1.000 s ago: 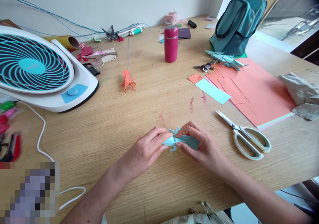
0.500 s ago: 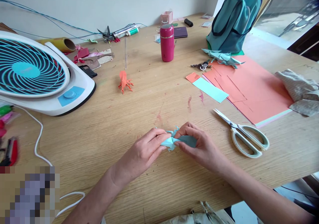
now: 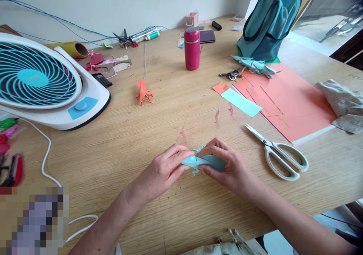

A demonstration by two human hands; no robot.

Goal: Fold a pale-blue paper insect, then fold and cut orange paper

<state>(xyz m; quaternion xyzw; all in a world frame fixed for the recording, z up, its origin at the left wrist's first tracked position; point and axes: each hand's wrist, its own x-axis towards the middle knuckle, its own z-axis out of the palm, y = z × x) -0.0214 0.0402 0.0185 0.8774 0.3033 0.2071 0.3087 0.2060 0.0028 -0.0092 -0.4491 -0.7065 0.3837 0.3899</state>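
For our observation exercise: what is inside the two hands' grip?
The left hand and right hand grip folded light-blue paper; its middle shows between them. They cover its left end and part of its right half; its underside is hidden.

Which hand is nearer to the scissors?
Right. The right hand is left of the scissors, apart; the left hand is farther left, at the blue paper's other end.
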